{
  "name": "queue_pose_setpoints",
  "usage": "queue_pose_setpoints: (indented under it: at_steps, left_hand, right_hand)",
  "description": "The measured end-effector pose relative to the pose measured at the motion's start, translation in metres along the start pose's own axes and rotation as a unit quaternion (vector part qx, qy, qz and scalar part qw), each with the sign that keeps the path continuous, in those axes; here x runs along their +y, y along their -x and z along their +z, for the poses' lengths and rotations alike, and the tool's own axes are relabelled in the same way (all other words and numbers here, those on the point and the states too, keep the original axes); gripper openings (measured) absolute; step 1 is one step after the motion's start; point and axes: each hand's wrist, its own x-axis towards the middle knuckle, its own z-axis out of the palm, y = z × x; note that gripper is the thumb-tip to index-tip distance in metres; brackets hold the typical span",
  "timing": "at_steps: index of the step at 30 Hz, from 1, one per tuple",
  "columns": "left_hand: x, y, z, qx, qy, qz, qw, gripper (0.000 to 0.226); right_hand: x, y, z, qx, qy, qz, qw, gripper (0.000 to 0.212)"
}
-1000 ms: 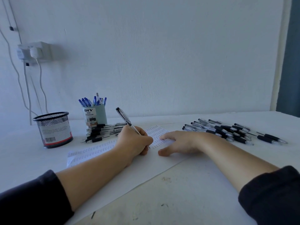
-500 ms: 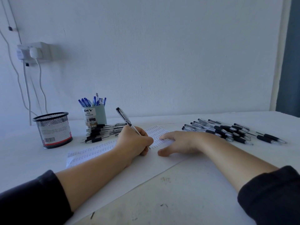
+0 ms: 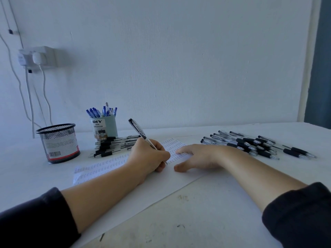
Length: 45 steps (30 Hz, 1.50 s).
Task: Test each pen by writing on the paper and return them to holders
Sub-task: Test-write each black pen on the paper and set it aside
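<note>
Head view: left hand [image 3: 149, 155] pinches black-grip pen [image 3: 143, 136], tip on paper [image 3: 125, 192] mid-counter [image 3: 206, 212]. Right hand [image 3: 198, 156] spread flat, pinning the sheet. Judgement: short light stroke on a blank spot, keep the sheet pinned, then drop into mesh holder [image 3: 58, 143]. Untested pile [image 3: 254, 144] lies right; blue-pen cup [image 3: 104, 127] behind.
</note>
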Motion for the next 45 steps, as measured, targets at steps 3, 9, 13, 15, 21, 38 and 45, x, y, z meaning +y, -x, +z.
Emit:
queue_pose_setpoints:
  at_steps: [3, 9, 13, 15, 21, 38, 45]
  left_hand:
    - [0.001, 0.001, 0.0, -0.007, -0.006, 0.004, 1.0, 0.009]
    - [0.002, 0.001, 0.0, -0.004, -0.009, 0.001, 1.0, 0.008]
    - [0.002, 0.002, -0.001, -0.006, -0.001, 0.007, 1.0, 0.008]
    - [0.002, 0.002, -0.001, -0.01, -0.003, 0.008, 1.0, 0.007]
    - [0.002, 0.002, 0.0, -0.01, 0.004, 0.005, 1.0, 0.007]
    - [0.008, -0.019, -0.038, 0.129, 0.279, -0.075, 0.948, 0.013]
    - [0.008, -0.016, -0.037, 0.116, 0.281, -0.063, 0.95, 0.025]
  right_hand:
    - [0.001, -0.001, 0.001, -0.001, -0.001, 0.0, 1.0, 0.073]
    - [0.001, -0.001, 0.001, -0.003, -0.002, -0.003, 1.0, 0.074]
    - [0.001, -0.002, 0.001, -0.001, -0.001, -0.002, 1.0, 0.074]
    - [0.001, -0.001, 0.001, -0.002, -0.001, -0.003, 1.0, 0.073]
    - [-0.001, 0.002, 0.0, -0.004, 0.001, -0.005, 1.0, 0.072]
    - [-0.001, 0.003, 0.0, -0.004, 0.003, -0.014, 1.0, 0.069]
    - [-0.001, 0.004, -0.001, -0.006, 0.008, -0.021, 1.0, 0.068]
